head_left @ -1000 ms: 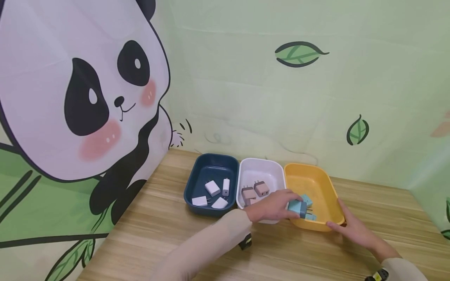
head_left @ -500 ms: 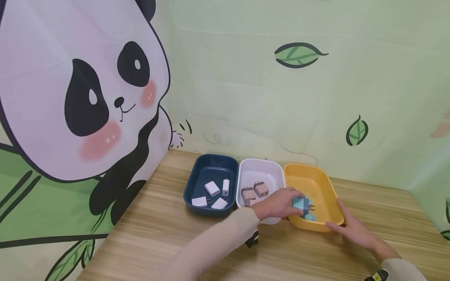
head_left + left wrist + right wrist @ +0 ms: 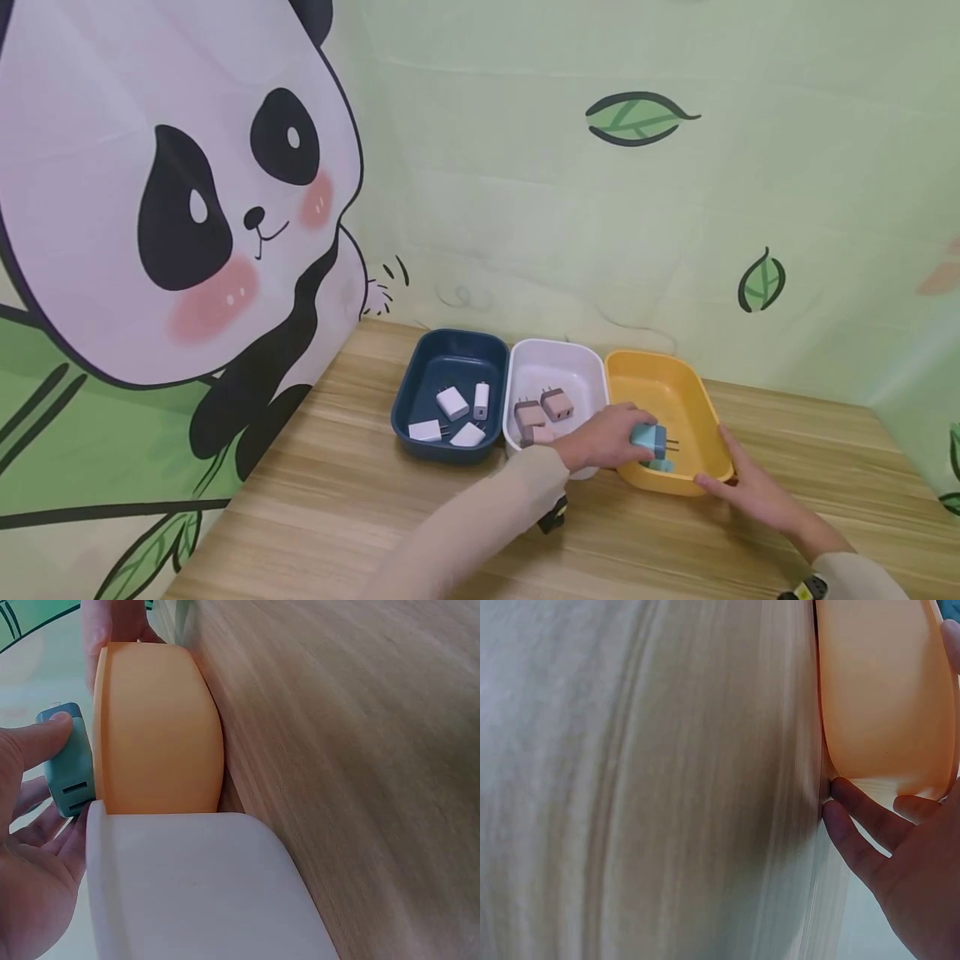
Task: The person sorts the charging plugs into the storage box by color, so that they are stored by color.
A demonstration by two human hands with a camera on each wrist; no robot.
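Thumb and fingers of my left hand (image 3: 611, 435) pinch a teal wall charger (image 3: 649, 441) with a darker blue end, just inside the near left rim of the yellow bin (image 3: 678, 479). Its two prongs point right. In the left wrist view the charger (image 3: 69, 765) is beside the bin's upper edge. Beneath it lies more teal (image 3: 660, 465), mostly hidden. My right hand (image 3: 753, 492) holds the yellow bin's near right corner, thumb on the front and fingers along the right side. The right wrist view shows those fingers (image 3: 866, 814) against the outer wall.
Touching the yellow bin's left side is a white bin (image 3: 558, 354) with brown-pink chargers (image 3: 557, 403), partly behind my left hand. A navy bin (image 3: 459, 348) with several white chargers (image 3: 453, 402) stands at the left. All rest on a wooden table (image 3: 345, 500) against a printed backdrop (image 3: 495, 167).
My left hand has moved slightly right with the teal charger, whose prongs have swung from pointing down-right to straight right. The right hand and the bins have stayed put.
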